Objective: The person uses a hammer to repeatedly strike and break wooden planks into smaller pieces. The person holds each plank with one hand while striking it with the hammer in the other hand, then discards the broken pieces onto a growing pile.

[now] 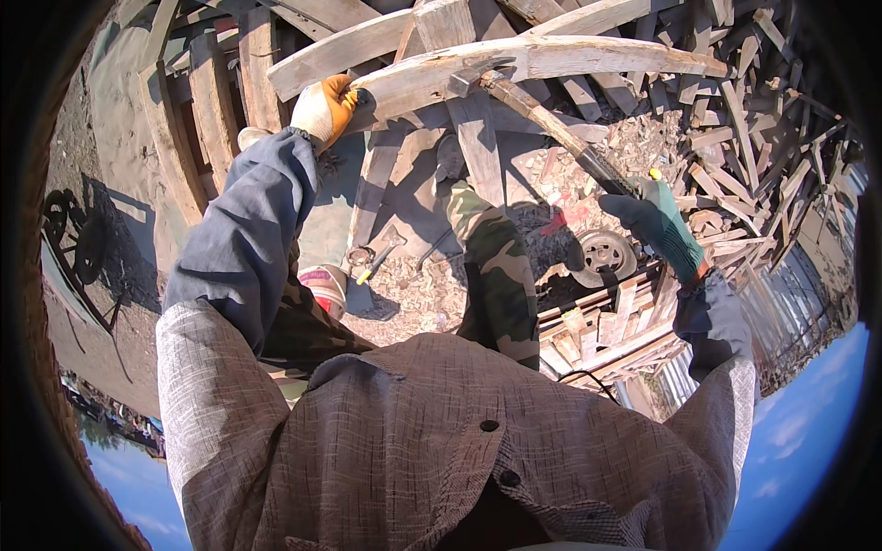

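Observation:
My left hand (pixel 322 109), in a white and orange work glove, is closed at the left end of a weathered wooden plank (pixel 592 55). A small dark object (pixel 362 97) shows at its fingers; the glove hides most of it, so its kind is unclear. In a green and dark glove, my right hand (pixel 654 220) grips the lower handle of a hammer (pixel 541 125). The hammer's metal head lies over the plank, near its middle; whether they touch cannot be told. An upright wooden post (pixel 475 148) shows below the plank.
Boards (pixel 207 103) lean at the left, and heaped scrap wood (pixel 737 138) fills the right. Between my legs, a hatchet (pixel 377 258) and a bucket (pixel 324 286) stand among wood chips (pixel 413 296). A wheel (pixel 605 258) lies below my right hand.

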The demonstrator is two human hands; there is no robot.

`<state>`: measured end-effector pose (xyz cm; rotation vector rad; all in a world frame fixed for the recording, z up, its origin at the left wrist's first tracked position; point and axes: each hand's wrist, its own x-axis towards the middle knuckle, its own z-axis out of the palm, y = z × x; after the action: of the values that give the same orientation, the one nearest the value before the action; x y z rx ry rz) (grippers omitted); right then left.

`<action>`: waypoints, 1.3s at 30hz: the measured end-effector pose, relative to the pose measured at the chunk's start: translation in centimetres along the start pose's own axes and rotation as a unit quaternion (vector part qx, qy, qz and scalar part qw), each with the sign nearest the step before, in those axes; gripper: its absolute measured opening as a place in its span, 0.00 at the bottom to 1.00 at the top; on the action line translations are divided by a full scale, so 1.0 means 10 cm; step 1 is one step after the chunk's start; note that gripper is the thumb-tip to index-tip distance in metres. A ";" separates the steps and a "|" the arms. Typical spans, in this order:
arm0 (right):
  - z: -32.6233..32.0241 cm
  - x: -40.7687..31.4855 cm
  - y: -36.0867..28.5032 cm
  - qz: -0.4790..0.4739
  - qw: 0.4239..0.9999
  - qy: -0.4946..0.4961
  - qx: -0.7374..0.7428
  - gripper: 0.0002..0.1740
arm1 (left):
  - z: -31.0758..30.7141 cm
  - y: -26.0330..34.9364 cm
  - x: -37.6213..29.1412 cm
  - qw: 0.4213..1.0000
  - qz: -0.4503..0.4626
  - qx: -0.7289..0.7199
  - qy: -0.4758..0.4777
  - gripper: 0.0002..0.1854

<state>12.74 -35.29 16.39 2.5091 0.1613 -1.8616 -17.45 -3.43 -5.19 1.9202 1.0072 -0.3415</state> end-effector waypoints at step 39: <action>-0.69 0.98 0.15 -0.145 0.843 0.243 -0.458 0.19 | -0.05 -0.14 0.11 0.999 0.010 -0.028 -0.021 0.12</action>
<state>22.32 -35.53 8.93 2.1797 1.1654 -0.7629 -17.93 -2.14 -6.38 1.8636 0.9592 -0.3374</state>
